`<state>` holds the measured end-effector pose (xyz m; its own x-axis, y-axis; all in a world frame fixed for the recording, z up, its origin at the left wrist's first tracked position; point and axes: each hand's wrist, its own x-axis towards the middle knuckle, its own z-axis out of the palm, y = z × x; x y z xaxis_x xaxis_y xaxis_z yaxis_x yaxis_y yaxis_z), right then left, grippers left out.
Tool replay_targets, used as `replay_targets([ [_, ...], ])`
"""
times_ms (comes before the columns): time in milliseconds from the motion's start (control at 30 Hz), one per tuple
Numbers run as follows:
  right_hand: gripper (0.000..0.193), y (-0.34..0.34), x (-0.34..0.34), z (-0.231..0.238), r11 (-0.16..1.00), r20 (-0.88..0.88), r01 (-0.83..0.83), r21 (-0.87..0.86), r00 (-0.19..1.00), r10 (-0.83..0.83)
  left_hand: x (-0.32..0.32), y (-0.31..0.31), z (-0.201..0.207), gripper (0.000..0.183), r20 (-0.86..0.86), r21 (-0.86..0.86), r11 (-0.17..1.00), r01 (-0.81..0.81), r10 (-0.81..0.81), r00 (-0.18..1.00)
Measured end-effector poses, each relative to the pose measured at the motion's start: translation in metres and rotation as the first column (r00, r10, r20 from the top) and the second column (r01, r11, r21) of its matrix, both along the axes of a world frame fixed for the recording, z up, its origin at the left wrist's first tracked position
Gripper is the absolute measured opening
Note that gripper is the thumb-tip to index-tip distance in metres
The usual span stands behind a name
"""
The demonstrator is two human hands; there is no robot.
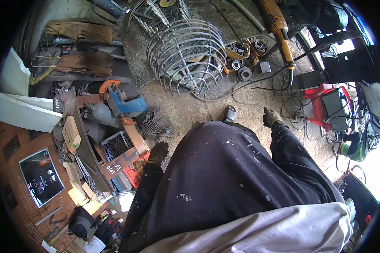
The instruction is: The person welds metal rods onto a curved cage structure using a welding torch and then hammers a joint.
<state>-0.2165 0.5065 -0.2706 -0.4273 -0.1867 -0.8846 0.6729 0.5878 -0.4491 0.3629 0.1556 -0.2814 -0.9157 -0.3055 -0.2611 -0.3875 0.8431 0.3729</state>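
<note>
My left hand (pixel 158 153), in a dark glove, hangs low beside my left leg. It holds nothing that I can see, and its fingers look loose. Nearest to it are a wire coil (pixel 153 122) and a red crate (pixel 132 176). My right hand (pixel 272 117), gloved too, hangs over the concrete floor, its thumb and fingers apart with nothing between them. Ahead of my sandalled foot (pixel 230 114) lies a round cage of bent metal rods (pixel 185 55), touched by neither hand.
An orange power tool (pixel 278 29) and its cable lie ahead right, near metal rings (pixel 244 74). A red plastic stool (pixel 318 105) stands at right among tangled cables. A blue vise (pixel 128 104) sits on a bench at left. A person (pixel 86 225) is at lower left.
</note>
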Motion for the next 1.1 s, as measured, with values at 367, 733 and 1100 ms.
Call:
replay_targets([
  [367,0.042,-0.016,-0.014,0.020,0.990,-0.019,0.138,-0.038,0.990,-0.139,-0.038,0.000,0.010,0.035,0.003,0.018,1.000,0.022,-0.022,1.000],
  [733,0.067,-0.075,-0.101,0.096,0.495,0.228,0.451,-0.743,0.866,-0.446,-0.047,-0.002,0.017,0.021,0.122,-0.042,0.998,0.038,-0.033,0.992],
  [1100,0.069,-0.121,-0.170,0.159,0.479,0.166,0.273,-0.835,0.953,-0.253,-0.089,0.021,0.050,0.022,-0.014,0.121,0.988,-0.098,0.101,0.995],
])
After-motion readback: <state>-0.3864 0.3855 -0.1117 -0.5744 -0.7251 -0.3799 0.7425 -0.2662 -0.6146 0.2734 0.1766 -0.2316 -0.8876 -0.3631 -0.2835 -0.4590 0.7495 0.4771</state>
